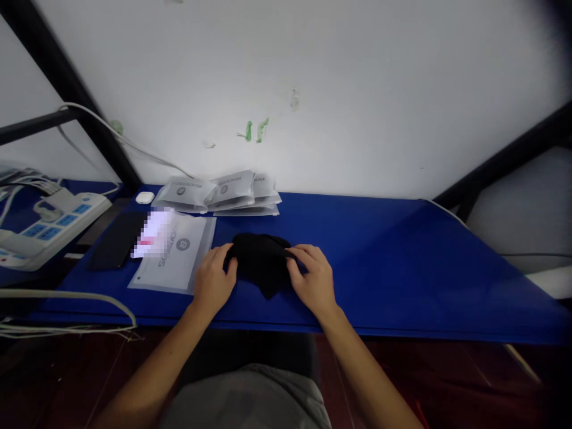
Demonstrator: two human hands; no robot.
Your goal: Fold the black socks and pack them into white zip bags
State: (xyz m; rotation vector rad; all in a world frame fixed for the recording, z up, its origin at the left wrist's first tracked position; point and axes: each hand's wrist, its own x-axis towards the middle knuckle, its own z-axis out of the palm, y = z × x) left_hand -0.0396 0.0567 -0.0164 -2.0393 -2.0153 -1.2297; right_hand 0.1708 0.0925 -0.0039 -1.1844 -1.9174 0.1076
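In front of me stands a white wall [357,107] bearing green paint-like marks [249,131], lit brightest low at its middle. Black bars [67,65] slope at both sides. My blue tabletop [402,262] abuts the wall, above a dark red floor [429,375].

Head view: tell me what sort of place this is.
Probably a simple indoor workstation. Three things suggest it: the blue tabletop, the pale printed pouches piled along its back edge, and the multi-socket power strip at the far left.
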